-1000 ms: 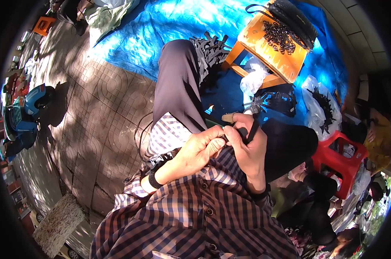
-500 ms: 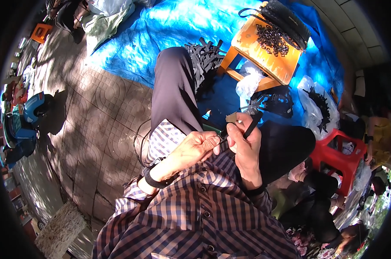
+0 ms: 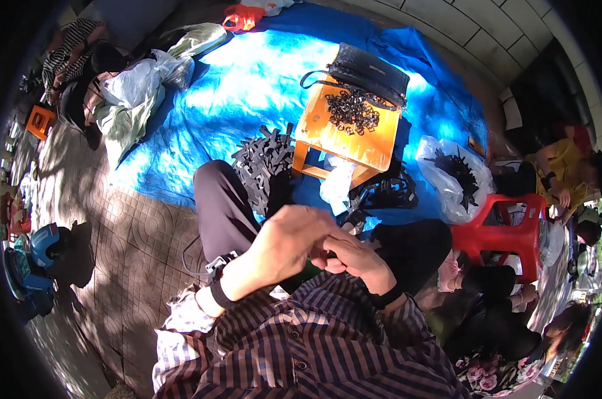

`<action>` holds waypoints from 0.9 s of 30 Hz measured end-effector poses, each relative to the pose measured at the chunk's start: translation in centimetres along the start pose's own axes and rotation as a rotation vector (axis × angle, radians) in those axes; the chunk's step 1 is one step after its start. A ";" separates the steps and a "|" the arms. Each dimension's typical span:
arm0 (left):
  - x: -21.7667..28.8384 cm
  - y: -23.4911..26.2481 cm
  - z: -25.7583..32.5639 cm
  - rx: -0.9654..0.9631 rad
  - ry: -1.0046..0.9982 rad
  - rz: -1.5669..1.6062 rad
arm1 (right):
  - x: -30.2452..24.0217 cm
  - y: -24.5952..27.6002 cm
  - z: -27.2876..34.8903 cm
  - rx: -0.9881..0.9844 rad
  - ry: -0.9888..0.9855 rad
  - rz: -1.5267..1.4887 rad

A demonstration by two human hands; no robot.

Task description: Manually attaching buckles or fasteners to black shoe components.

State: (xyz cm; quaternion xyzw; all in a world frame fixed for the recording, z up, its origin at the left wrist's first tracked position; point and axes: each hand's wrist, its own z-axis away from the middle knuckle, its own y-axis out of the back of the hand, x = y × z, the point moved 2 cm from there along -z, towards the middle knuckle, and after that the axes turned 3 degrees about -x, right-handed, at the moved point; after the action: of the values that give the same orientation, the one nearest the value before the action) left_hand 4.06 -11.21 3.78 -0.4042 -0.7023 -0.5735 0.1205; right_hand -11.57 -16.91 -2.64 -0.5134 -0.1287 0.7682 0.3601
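Observation:
My left hand [image 3: 289, 241] and my right hand [image 3: 362, 258] meet in front of my lap, fingers curled in against each other. The left hand is slightly blurred and lies partly over the right hand's fingertips. Whatever they grip is hidden between them. Just beyond, between my knees and a wooden stool [image 3: 312, 130], lies a heap of short black straps [image 3: 264, 163]. On the stool's seat is a pile of small black buckles [image 3: 351, 112], beside a black zipped pouch [image 3: 368, 74] with a wrist loop.
A blue tarp [image 3: 247, 86] spreads under the stool. Right of it are a clear plastic bag [image 3: 428, 183] holding black pieces and a red plastic stool [image 3: 467, 234]. Other people sit at the right and far left. A crumpled pale bag [image 3: 124, 106] lies at the tarp's left edge.
The black strap and tan piece seen in my right hand are now out of sight. My left hand has come over the right one's fingers. The view has shifted, showing more of the tarp.

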 end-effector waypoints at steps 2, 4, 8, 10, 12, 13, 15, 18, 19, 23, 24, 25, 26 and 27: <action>1.1 -0.7 0.4 0.021 -0.081 -0.068 | -1.9 -0.1 0.4 -0.107 -0.062 0.162; 0.9 -1.2 0.8 -0.031 -0.025 -0.091 | -2.0 0.8 0.3 -0.151 -0.068 0.222; 1.2 -0.9 1.4 -0.056 0.033 -0.239 | -2.4 0.2 -0.5 -0.272 -0.308 0.037; 0.8 -0.8 1.8 -0.080 0.113 -0.340 | -2.0 0.2 -1.4 -0.265 -0.318 0.114; -0.2 -0.7 2.6 -0.109 0.244 -0.117 | -2.2 -0.6 -2.0 -0.213 -0.371 0.133; -0.8 -0.7 3.1 -0.139 0.317 0.067 | -2.1 -0.5 -2.4 -0.211 -0.412 0.130; -1.7 -0.2 3.9 -0.132 0.359 0.250 | -4.0 -0.1 -3.1 -0.216 -0.383 0.382; -3.1 0.9 5.7 0.027 0.605 0.428 | -8.2 5.3 -4.2 0.260 0.039 0.779; -4.1 0.0 7.3 0.102 0.658 0.820 | -10.2 8.4 -4.2 0.654 0.279 0.867; -4.1 -1.1 8.5 0.278 0.762 1.368 | -14.7 18.2 -3.9 1.452 0.788 1.485; -4.2 -1.4 8.9 0.315 0.768 1.366 | -14.6 18.2 -4.9 1.440 0.780 1.482; -4.3 -1.7 9.3 0.348 0.772 1.364 | -14.3 18.1 -5.8 1.502 0.722 1.531; -4.4 -1.8 9.6 0.354 0.787 1.356 | -14.1 17.5 -7.1 1.560 0.668 1.572; -4.6 -2.0 9.9 0.384 0.824 1.378 | -14.2 17.0 -8.0 1.553 0.665 1.568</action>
State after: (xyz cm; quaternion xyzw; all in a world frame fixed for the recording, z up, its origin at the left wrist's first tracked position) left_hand 8.53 -4.24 -3.63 -0.4742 -0.2820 -0.3432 0.7601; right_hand -8.65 -40.03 -5.88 -0.2694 0.8347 0.4800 0.0189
